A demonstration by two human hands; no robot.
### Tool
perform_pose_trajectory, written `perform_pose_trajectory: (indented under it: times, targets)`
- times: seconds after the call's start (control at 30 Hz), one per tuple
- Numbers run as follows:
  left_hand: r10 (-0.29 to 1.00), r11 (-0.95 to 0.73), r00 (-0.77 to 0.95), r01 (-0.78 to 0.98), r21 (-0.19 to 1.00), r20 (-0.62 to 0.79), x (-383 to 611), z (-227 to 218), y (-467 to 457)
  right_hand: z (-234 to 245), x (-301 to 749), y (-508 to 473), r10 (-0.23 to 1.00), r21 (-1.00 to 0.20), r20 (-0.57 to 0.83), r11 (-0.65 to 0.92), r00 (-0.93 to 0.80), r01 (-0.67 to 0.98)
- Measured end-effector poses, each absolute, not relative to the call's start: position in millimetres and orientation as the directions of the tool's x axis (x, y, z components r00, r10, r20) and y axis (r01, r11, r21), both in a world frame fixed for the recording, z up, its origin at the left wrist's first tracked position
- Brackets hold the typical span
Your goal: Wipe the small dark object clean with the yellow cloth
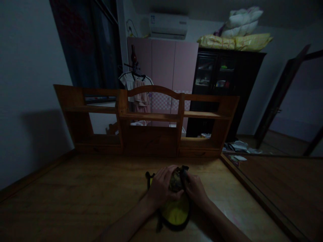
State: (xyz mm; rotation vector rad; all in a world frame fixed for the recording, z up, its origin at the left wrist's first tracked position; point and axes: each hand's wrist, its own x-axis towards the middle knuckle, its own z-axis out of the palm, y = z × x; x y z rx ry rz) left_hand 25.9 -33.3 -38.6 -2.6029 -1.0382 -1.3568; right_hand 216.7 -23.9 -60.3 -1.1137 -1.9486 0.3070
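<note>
On the pale wooden surface lies a yellow item with black edging (176,213), soft-looking, its kind unclear in the dim light. My left hand (163,186) curls around a dark, mottled, roundish bundle (176,181) above the yellow part. Whether the bundle belongs to the yellow item I cannot tell. At the bundle's right side, my right hand (195,188) has its fingers closed on the black edging (185,168). A short black end (148,175) sticks out to the left of my left hand. Both palms are hidden.
A wooden shelf unit (151,117) with open compartments stands along the surface's far edge. A raised wooden rim (252,191) runs down the right side. White wall (32,117) borders the left. Behind are a pink wardrobe (163,64) and a dark cabinet (227,77).
</note>
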Motion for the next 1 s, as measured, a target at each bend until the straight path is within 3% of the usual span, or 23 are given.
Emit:
perform_pose_trajectory:
  times: [0.33, 0.63, 1.0]
  targets:
    - [0.556, -0.773, 0.375, 0.561, 0.296, 0.742, 26.0, -37.5, -33.7, -52.6, 214.7, -28.2, 0.830, -0.635, 0.521, 0.532, -0.198, 0.561]
    - [0.524, -0.820, 0.503, 0.517, 0.247, 0.687, 27.0, -40.2, -36.5, -52.3, 214.8, -28.2, 0.791, -0.656, 0.532, 0.611, -0.302, 0.444]
    - [0.577, -0.809, 0.524, 0.473, 0.349, 0.626, 25.9, -35.8, -40.4, -49.9, 211.2, -30.0, 0.802, -0.700, 0.509, 0.597, -0.313, 0.392]
